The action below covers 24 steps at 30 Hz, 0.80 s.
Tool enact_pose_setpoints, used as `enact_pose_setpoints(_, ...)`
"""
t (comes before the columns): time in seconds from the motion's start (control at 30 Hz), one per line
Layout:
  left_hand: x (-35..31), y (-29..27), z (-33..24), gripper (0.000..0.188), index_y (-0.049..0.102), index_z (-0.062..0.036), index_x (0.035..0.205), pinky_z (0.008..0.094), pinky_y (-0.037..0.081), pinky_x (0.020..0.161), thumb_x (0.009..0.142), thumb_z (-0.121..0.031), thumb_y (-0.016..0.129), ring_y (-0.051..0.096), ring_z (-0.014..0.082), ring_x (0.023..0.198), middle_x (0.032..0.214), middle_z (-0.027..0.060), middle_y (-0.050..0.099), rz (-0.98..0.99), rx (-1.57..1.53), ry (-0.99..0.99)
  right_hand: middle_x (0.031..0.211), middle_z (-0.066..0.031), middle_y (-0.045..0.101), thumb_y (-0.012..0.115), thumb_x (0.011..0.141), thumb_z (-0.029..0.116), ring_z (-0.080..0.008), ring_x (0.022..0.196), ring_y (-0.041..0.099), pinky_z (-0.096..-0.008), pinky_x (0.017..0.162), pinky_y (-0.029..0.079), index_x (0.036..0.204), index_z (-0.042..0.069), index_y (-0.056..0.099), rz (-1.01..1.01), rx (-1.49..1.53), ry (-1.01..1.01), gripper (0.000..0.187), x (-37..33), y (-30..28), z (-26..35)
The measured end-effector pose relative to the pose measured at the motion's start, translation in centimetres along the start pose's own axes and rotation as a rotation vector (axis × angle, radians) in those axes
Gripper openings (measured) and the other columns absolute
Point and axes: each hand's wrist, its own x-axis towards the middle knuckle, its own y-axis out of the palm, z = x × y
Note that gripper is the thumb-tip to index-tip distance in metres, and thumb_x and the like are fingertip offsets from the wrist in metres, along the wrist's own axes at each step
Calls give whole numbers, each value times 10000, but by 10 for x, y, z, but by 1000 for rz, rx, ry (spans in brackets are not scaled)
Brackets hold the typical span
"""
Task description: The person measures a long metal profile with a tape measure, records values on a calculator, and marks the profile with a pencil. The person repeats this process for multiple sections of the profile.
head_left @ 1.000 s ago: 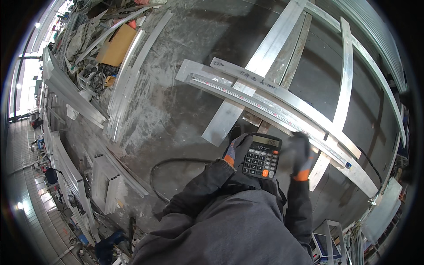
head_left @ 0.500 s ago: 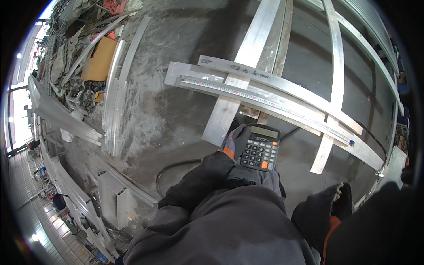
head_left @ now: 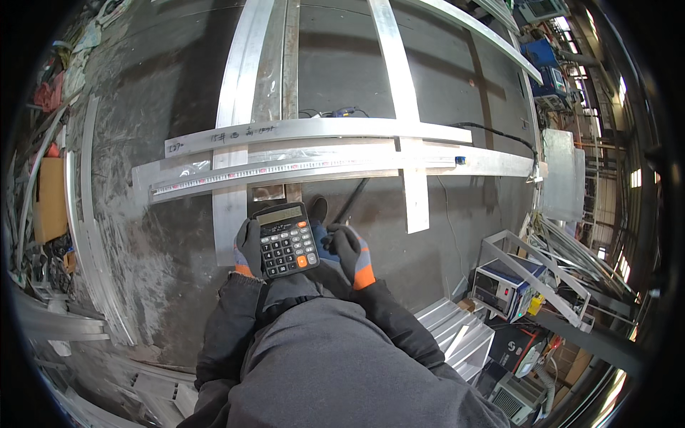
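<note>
In the head view, a black desktop calculator [head_left: 288,242] is gripped along its left edge by the gloved left hand [head_left: 248,248], pretty much right in front of the torso. The right hand [head_left: 347,251], gloved too, is held near the calculator's right side with fingers curled in, though tbh whether anything's pinched there can't be told. Further out, a graduated measuring strip [head_left: 285,169] is laid crosswise over lengthwise metal bars [head_left: 242,78], just beside a handwritten-on bar [head_left: 321,130].
</note>
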Motion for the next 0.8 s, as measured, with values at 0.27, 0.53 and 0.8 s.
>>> enact_pose_setpoints(0.27, 5, 23, -1, 262, 704, -32, 1153, 304, 544, 783, 1122, -261, 581, 626, 89, 896, 1010, 3, 716, 18, 39, 34, 1223, -83, 722, 490, 1138, 192, -134, 1085, 687, -309, 938, 571, 1394, -32, 628, 322, 10, -156, 367, -6, -13, 7)
enact_pose_setpoints(0.53, 6, 23, 17, 265, 705, -30, 1226, 318, 551, 830, 1106, -251, 622, 639, 116, 939, 1036, 37, 718, -11, 104, 66, 1261, -105, 716, 524, 1109, 162, -162, 1148, 664, -327, 1019, 529, 1425, -47, 605, 295, 75, 2, 387, -7, -13, 16)
enact_pose_setpoints(0.8, -1, 19, 33, 344, 667, 22, 1312, 337, 553, 912, 1056, -204, 702, 647, 150, 1045, 1185, 70, 713, -133, 420, 431, 1321, -118, 697, 519, 1106, 156, -184, 1200, 654, -337, 1024, 532, 1446, -55, 585, 409, -215, -282, 406, -3, -16, 21)
